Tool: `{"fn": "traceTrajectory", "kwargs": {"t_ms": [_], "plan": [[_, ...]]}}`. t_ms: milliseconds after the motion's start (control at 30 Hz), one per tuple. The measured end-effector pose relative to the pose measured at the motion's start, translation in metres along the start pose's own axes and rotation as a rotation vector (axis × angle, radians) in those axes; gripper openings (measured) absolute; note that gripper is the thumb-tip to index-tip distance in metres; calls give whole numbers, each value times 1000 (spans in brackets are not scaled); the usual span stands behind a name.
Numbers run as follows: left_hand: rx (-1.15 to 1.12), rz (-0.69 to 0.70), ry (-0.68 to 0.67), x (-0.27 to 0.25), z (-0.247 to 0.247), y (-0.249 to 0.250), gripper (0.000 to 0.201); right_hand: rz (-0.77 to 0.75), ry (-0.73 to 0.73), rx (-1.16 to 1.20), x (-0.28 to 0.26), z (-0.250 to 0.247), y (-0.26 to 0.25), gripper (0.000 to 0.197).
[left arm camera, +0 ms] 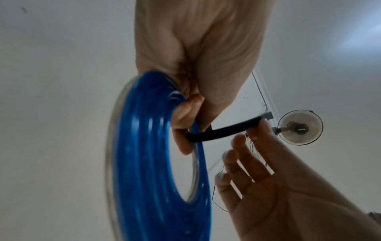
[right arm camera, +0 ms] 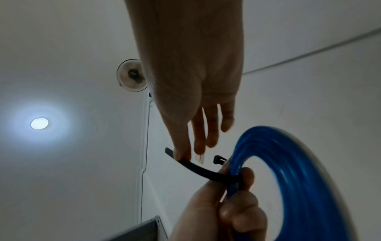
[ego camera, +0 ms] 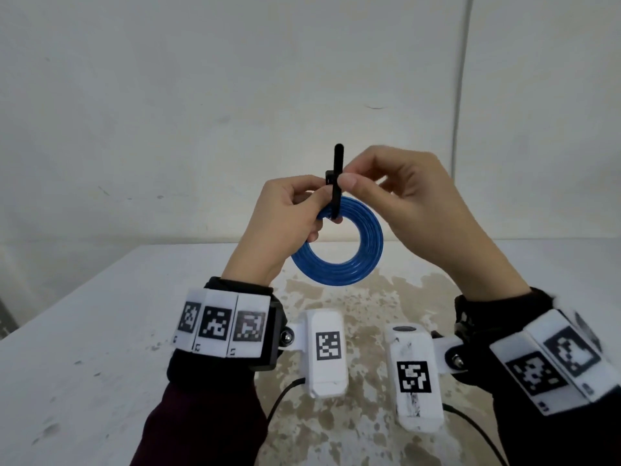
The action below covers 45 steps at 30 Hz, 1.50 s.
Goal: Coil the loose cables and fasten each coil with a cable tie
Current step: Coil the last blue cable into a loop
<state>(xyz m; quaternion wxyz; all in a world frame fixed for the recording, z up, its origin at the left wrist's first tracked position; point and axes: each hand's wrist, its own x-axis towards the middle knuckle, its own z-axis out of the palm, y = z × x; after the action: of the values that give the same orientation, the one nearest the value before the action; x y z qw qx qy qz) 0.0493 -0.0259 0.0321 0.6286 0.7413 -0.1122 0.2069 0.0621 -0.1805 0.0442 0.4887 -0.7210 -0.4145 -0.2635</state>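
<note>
A blue cable [ego camera: 337, 242], wound into a flat ring of several turns, hangs in the air between the person's raised hands, above the white table [ego camera: 100, 331]. A black cable tie [ego camera: 337, 176] is wrapped around the top of the coil; its free end stands straight up past the fingers, and its small square head sits beside the strap just above the coil. The left hand [ego camera: 285, 223] grips the coil at the wrapped spot, with its fingers curled through the ring's opening and the thumb pressed on the outer side, so the tie's loop is clamped against the cable. The right hand [ego camera: 403, 196] pinches the tie's strap between thumb and forefinger, right next to the left thumb; its other fingers are spread loosely and hold nothing. Both wrists carry white camera units [ego camera: 326, 351] with black square markers. The table surface below shows brownish stains [ego camera: 353, 297], and a pale wall [ego camera: 201, 79] rises behind.
</note>
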Motion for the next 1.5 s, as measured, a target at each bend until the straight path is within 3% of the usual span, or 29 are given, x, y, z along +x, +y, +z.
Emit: {"fn": "traceTrajectory", "kwargs": {"t_ms": [167, 333, 567, 933, 1100, 1500], "plan": [[-32, 64, 75, 2, 2, -2, 17, 182, 6, 91, 1, 2, 3, 32], [104, 173, 144, 4, 8, -7, 17, 321, -98, 161, 0, 8, 6, 54], [197, 240, 152, 4, 14, -9, 17, 383, -45, 106, 0, 5, 9, 36], [199, 185, 108, 3, 22, -9, 19, 372, -44, 39, 1, 5, 14, 33], [108, 107, 119, 6, 20, -13, 10, 364, -71, -4, 1, 3, 13, 33], [176, 128, 106, 4, 21, -13, 17, 406, -73, -1, 0, 3, 14, 34]]}}
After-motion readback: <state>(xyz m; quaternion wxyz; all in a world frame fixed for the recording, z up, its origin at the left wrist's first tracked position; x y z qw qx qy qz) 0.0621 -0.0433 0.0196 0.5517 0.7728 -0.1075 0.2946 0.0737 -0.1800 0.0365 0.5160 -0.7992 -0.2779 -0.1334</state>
